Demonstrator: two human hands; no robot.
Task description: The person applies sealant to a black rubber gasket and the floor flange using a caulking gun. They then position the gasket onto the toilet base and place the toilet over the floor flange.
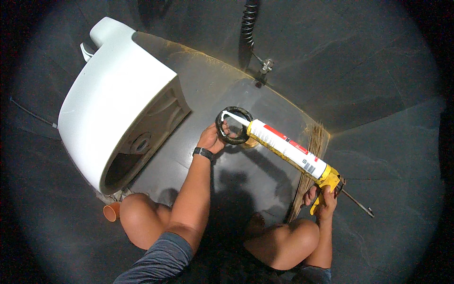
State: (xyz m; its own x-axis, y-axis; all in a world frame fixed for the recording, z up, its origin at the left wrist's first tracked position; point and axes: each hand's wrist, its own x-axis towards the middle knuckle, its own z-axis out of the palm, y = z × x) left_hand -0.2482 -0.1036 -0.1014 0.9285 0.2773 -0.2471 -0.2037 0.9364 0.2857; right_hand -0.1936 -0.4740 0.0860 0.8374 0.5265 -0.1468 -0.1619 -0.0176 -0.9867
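My left hand (211, 138) grips a black ring (233, 141) and holds it up over the grey floor. My right hand (321, 206) is wrapped round the yellow handle and trigger of a caulking gun (284, 142), loaded with a white and red cartridge. The gun's white nozzle reaches the ring's left side, where white sealant shows. A brass-coloured floor fitting (250, 145) is partly hidden behind the ring. Left of my left hand, a white toilet (109, 85) lies tipped, its hollow underside toward me.
Dark tiled walls surround the grey floor (198, 85). A stick broom (301, 189) lies at the right. A black coiled hose (248, 23) hangs by a metal valve (266, 65). An orange pipe piece or cup (111, 211) sits near my left knee. A thin hose (33, 113) runs behind the toilet.
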